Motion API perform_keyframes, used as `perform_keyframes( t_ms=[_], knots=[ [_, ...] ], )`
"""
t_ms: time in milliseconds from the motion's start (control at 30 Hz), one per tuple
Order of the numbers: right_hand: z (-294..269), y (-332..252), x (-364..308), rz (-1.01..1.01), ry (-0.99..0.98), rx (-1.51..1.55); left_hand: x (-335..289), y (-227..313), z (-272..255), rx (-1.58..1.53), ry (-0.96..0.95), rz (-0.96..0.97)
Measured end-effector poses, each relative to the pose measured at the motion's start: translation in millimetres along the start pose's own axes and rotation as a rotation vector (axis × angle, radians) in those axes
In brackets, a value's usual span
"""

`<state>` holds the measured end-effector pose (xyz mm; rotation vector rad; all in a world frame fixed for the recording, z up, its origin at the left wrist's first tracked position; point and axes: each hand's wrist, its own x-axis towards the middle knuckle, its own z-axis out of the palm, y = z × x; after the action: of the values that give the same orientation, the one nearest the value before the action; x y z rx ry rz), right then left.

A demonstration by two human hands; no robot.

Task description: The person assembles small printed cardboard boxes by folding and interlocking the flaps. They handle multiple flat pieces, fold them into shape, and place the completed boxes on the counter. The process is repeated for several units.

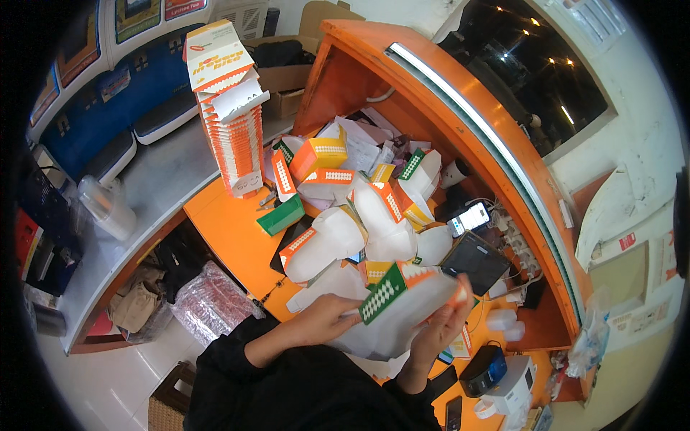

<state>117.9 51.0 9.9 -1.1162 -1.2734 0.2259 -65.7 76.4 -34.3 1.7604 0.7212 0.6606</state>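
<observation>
Between my two hands is a paper food box point(402, 309), partly folded, with a pale inside and green and orange patterned sides. Near its green end, my left hand point(327, 320) grips the edge with fingers closed. My right hand point(447, 320) holds the opposite side, thumb and fingers pressed to the card. Just beyond lie several loose open boxes of the same kind, among them a white-lined one point(323, 241), a yellow and orange one point(318, 154) and a green-ended one point(282, 215). They overlap in a heap on the orange desk point(215, 215).
A tall stack of flattened boxes point(233, 136) stands at the far left of the desk. Toward the right are a lit phone point(468, 219), a black tablet point(476, 262), power strips with cables point(514, 244) and a small white printer point(512, 384). An orange shelf edge point(460, 108) curves overhead.
</observation>
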Motion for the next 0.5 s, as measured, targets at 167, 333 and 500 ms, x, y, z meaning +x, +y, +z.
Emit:
perform_keyframes(
  t_ms=[167,333,500],
  knots=[
    [13,-21,-4,-0.249,-0.353,-0.481,4,0,4,-0.347,0.56,-0.02],
    [30,-23,-26,-0.218,-0.903,-0.67,5,4,4,-0.561,0.761,0.068],
    [12,-12,-20,-0.268,-0.63,-0.568,7,-8,10,-0.586,0.816,0.263]
  ],
)
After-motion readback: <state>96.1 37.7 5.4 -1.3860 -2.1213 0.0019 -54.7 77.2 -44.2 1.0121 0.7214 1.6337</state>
